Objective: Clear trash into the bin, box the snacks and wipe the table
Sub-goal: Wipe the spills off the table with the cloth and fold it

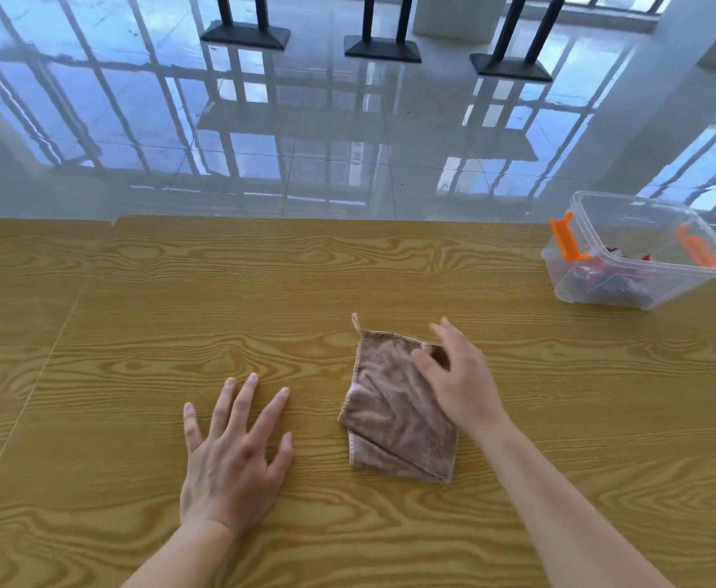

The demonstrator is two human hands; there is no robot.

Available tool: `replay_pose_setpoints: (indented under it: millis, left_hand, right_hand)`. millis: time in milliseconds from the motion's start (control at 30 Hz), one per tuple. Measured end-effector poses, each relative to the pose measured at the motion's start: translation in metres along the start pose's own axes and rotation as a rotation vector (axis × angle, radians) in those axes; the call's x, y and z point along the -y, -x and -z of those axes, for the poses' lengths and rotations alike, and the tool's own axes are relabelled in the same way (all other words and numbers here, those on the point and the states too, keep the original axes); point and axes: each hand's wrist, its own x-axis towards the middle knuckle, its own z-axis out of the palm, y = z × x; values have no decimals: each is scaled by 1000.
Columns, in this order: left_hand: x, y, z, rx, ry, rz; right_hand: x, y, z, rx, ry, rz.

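Note:
A folded brown cloth [394,418] lies flat on the wooden table [178,290], near the front middle. My right hand [458,375] rests over the cloth's upper right corner, fingers spread and slightly curled, touching the fabric without a clear grip. My left hand [233,451] lies flat on the bare table to the left of the cloth, fingers apart, holding nothing. A clear plastic box [593,286] with orange latches stands at the table's far right edge and has red snack packets inside.
Beyond the table's far edge is a glossy tiled floor with window reflections. Black table or stand bases [381,48] sit on the floor far behind. No bin is in view.

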Motion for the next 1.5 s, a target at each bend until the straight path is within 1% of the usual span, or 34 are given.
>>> replay_pose_setpoints:
  millis: [67,100,133,167,200,267,333,367,400,433,467,533,600,633,667,700,733,833,867,933,967,1000,1067,1167,1200,1233,1267,1333,1400,1467,1500]
  left_hand:
    - [1,0,0,-8,-5,2]
    - [1,-1,0,-6,-11,2]
    - [1,-1,0,-3,-15,2]
    - [0,-1,0,0,-16,3]
    - [0,-1,0,-2,-15,4]
    - [0,-1,-1,-8,-13,4]
    - [1,0,-1,-14,-11,-3]
    - [1,0,0,-21,-10,-2]
    - [1,-1,0,-18,-8,1]
    - [0,-2,1,-7,-7,1]
    - [0,-2,1,3,-6,-1]
    - [-1,-2,2,4,-12,-1]
    - [-1,-3,3,9,-6,5]
    - [0,-3,3,14,3,8]
    - [0,-2,3,18,8,10]
    - [0,-2,3,17,9,14]
    - [0,-3,2,19,10,16]
    - [-1,-2,2,15,15,8]
    - [-1,-2,2,17,9,5]
    - [-2,-2,1,30,-4,-2]
    - [-2,-2,1,32,-11,-5]
    - [-2,-3,1,39,-21,-7]
    - [-2,-3,2,68,-33,-12]
    - [1,-3,4,76,36,-4]
    - [3,-4,7,75,83,-10]
    - [8,-4,12,76,125,-18]
    - [15,-2,15,81,148,-31]
    - [40,8,21,70,109,-68]
    - [75,25,24,53,15,-32]
    - [103,36,26,59,-28,42]
    - [112,38,26,65,-41,58]
  right_hand:
    - [-2,14,-31,90,355,272]
    - [-5,25,-49,105,503,386]
    - [-11,33,-61,124,596,465]
    - [-16,33,-64,140,644,485]
    - [-20,23,-60,129,667,457]
    - [-30,-14,-43,68,698,294]
    - [-32,-52,-19,39,670,13]
    - [-29,-65,-15,27,646,-97]
    - [-22,-70,-17,25,629,-158]
    - [-11,-67,-26,37,616,-143]
    - [0,-56,-40,55,620,-67]
    - [19,-11,-73,87,644,189]
    - [21,35,-92,115,648,417]
    - [13,45,-88,138,664,466]
    - [1,47,-78,139,691,470]
    - [-14,43,-63,110,722,422]
    - [-29,38,-45,84,738,328]
    - [-71,38,2,-4,751,-72]
    - [-79,47,9,-36,728,-173]
    - [-77,74,1,-72,665,-293]
    - [-66,89,-12,-74,665,-302]
    - [-48,101,-31,-65,687,-278]
    - [0,124,-77,-22,661,-135]
    - [56,145,-131,82,591,239]
    - [57,145,-131,99,606,323]
    - [47,142,-123,87,632,360]
    - [29,139,-110,58,655,356]
    - [-13,135,-76,23,712,226]
    - [-40,120,-48,-24,734,-34]
    - [-39,86,-41,-63,685,-246]
    - [-30,65,-46,-66,647,-294]
